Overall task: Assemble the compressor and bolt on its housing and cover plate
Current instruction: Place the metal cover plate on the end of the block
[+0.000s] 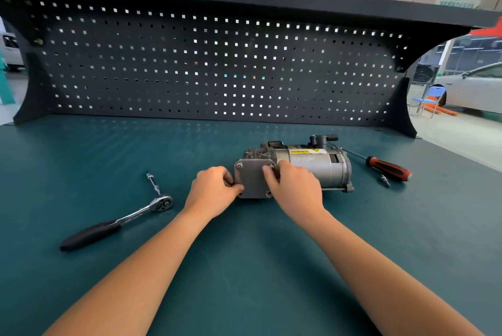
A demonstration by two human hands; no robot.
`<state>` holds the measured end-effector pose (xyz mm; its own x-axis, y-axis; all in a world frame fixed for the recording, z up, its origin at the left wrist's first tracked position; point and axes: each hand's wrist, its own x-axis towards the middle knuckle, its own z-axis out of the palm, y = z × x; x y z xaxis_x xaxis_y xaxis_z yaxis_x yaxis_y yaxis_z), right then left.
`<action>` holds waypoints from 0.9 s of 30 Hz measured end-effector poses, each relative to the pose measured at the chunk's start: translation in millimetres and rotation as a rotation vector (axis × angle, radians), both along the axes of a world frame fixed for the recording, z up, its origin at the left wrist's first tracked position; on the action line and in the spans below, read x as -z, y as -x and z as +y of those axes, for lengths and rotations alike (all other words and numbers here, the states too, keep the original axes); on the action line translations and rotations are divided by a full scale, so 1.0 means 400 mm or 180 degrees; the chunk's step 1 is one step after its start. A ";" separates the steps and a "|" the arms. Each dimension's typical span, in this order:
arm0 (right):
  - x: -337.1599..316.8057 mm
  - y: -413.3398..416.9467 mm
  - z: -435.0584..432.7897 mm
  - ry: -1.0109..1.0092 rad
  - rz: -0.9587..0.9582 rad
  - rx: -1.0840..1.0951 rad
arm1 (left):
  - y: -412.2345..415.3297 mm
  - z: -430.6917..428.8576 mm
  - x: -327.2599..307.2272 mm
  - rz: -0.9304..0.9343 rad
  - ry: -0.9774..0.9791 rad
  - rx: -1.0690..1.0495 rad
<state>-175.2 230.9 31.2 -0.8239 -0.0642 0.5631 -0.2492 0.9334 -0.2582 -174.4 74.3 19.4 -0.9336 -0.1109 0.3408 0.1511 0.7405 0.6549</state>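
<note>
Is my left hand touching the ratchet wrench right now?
Apart. The head view shows bare mat between the ratchet wrench and the left hand, which grips the cover plate.

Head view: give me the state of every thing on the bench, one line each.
compressor: lying on its side.
cover plate: seated on the compressor's near end, a bolt in its upper left corner.
left hand: fingers pinch the plate's left edge.
right hand: fingers curled on the plate's upper right corner.
ratchet wrench: lying unused, left.
screwdriver: lying unused, right.
</note>
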 end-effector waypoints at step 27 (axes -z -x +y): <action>-0.001 0.004 -0.010 0.0337 -0.0260 0.0122 | -0.007 0.001 -0.003 -0.0096 -0.0250 0.0008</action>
<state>-176.7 226.7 31.7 -0.8681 0.0243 0.4958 -0.1881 0.9083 -0.3737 -171.5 74.9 20.8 -0.9436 -0.1337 0.3028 0.1322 0.6863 0.7152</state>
